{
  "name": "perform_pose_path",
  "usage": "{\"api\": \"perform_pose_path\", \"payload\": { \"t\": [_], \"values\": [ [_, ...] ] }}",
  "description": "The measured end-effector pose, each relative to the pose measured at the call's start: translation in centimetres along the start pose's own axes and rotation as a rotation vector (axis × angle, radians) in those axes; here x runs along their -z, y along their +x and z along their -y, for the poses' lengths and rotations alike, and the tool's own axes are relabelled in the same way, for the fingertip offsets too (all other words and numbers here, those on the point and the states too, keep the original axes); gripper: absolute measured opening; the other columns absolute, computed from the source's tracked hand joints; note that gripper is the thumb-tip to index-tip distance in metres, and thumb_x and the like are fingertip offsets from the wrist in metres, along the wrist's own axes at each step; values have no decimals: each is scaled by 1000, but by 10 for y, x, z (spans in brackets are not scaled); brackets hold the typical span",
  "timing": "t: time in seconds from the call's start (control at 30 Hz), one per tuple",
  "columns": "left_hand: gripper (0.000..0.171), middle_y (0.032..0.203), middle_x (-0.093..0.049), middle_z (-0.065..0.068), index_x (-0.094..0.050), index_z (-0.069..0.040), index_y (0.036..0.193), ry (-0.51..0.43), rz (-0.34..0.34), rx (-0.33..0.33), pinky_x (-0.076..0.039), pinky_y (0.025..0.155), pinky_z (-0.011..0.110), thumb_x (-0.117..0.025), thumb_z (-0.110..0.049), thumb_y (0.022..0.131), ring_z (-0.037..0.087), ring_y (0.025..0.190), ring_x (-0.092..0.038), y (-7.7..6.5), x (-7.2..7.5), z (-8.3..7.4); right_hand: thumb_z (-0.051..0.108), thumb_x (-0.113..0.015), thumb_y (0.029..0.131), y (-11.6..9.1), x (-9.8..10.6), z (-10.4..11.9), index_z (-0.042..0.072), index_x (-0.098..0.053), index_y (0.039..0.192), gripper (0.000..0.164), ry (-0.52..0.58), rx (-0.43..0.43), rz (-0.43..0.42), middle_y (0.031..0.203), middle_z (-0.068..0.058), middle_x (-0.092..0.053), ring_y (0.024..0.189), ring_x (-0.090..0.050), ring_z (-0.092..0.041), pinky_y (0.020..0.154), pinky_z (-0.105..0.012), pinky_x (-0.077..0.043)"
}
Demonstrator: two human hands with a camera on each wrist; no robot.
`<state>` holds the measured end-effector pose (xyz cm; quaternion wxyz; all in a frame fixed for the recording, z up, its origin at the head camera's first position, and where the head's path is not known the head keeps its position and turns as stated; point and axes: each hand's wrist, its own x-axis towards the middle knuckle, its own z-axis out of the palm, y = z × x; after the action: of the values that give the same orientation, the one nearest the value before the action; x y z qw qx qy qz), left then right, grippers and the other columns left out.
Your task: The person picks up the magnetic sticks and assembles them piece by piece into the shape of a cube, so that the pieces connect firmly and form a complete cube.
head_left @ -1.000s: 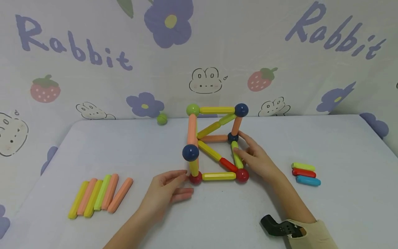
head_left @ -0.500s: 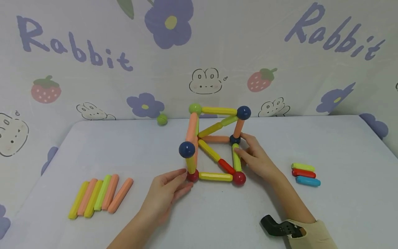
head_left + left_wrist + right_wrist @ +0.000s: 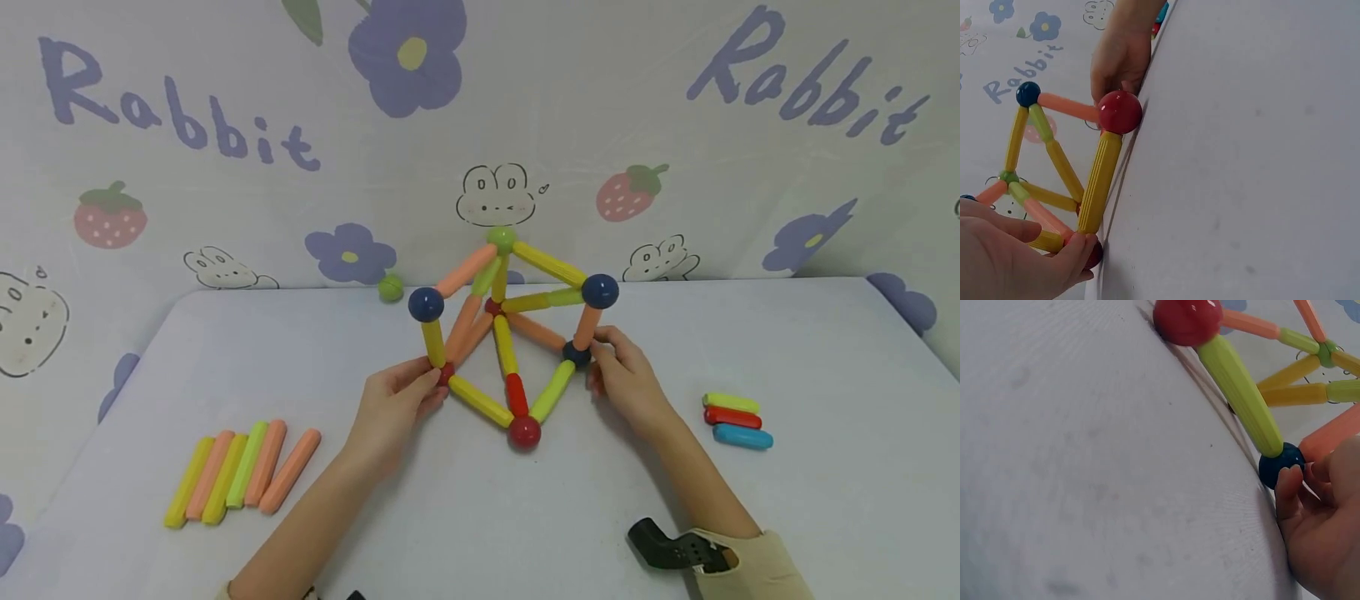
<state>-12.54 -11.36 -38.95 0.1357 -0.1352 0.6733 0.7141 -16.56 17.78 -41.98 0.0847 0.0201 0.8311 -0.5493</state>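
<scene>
A frame of magnetic sticks and balls stands mid-table, one corner towards me: a red ball (image 3: pixel 524 433) at the front, a green ball (image 3: pixel 502 241) at the top back. My left hand (image 3: pixel 393 408) pinches the lower left red ball (image 3: pixel 1095 253), from which a yellow stick (image 3: pixel 432 343) rises to a dark blue ball (image 3: pixel 426 305). On the other side, my right hand (image 3: pixel 628 379) pinches the lower right dark blue ball (image 3: pixel 1280 465) between thumb and fingers. Above that ball, an orange stick (image 3: pixel 588 327) carries another dark blue ball (image 3: pixel 600 292). Sticks also cross inside the frame.
Several loose long sticks (image 3: pixel 238 467) in yellow, orange and green lie at the left. Three short ones, led by a green stick (image 3: pixel 732 402), lie at the right. A loose green ball (image 3: pixel 391 287) sits at the back edge, before a printed cloth (image 3: pixel 247 200).
The frame has turned clockwise as seen from above, its front right red ball swinging to the front middle. My left hand has taken hold of the red ball and moved away from me.
</scene>
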Motion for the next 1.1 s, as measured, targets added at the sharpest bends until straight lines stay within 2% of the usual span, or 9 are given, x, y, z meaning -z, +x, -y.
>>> {"api": "perform_pose_path", "payload": {
  "t": [0.13, 0.33, 0.43, 0.53, 0.67, 0.77, 0.9, 1.1],
  "values": [
    [45, 148, -59, 22, -52, 4, 152, 64, -30, -39, -53, 107, 33, -58, -10, 109, 30, 130, -64, 20, -3, -3, 17, -38, 114, 0, 1, -1, -3, -56, 138, 36, 6, 3, -14, 76, -2, -53, 65, -49, -13, 60, -23, -44],
    [46, 157, -52, 21, -52, 4, 152, 155, -59, -113, -49, 114, 40, -57, -10, 108, 33, 144, -53, 43, -9, -7, 23, -42, 115, 0, 2, -3, -6, -63, 130, 39, 10, 23, 29, 85, -3, -54, 76, -50, -14, 64, -23, -44],
    [46, 159, -51, 16, -54, 0, 152, 190, -65, -120, -47, 117, 40, -57, -13, 108, 30, 150, -45, 52, -13, -8, 25, -44, 115, 0, 1, -5, -7, -64, 121, 39, 11, 43, 49, 85, -3, -58, 77, -53, -15, 65, -23, -48],
    [45, 158, -52, 15, -54, -2, 152, 150, -36, -121, -46, 118, 40, -57, -13, 109, 29, 149, -47, 62, -15, -7, 19, -46, 114, 0, 1, -6, -9, -64, 115, 34, 21, 55, 68, 82, -4, -60, 74, -56, -16, 64, -22, -51],
    [45, 156, -53, 18, -52, 0, 153, 69, 7, -121, -47, 116, 41, -56, -11, 110, 32, 141, -56, 71, -17, -5, 16, -47, 113, 0, 0, -5, -9, -62, 112, 29, 18, 49, 80, 81, -5, -61, 73, -58, -15, 64, -21, -54],
    [45, 156, -53, 18, -52, 0, 153, 63, 15, -119, -48, 115, 40, -55, -11, 110, 32, 140, -58, 73, -17, -4, 17, -48, 113, 0, -1, -4, -8, -62, 113, 29, 4, 45, 77, 81, -5, -61, 73, -58, -15, 64, -21, -53],
    [45, 156, -53, 17, -53, 0, 153, 89, 12, -109, -48, 115, 40, -56, -11, 109, 31, 140, -58, 67, -13, -4, 15, -51, 111, -1, -1, -4, -8, -61, 118, 26, -20, 52, 69, 86, -8, -62, 76, -58, -17, 66, -21, -53],
    [47, 156, -53, 18, -52, -1, 154, 195, 4, -105, -47, 116, 41, -56, -15, 109, 32, 139, -57, 42, 7, -7, 10, -60, 106, -1, -1, -6, -6, -55, 139, 37, -48, 82, 62, 104, -19, -67, 80, -61, -18, 70, -21, -56]
  ]
}}
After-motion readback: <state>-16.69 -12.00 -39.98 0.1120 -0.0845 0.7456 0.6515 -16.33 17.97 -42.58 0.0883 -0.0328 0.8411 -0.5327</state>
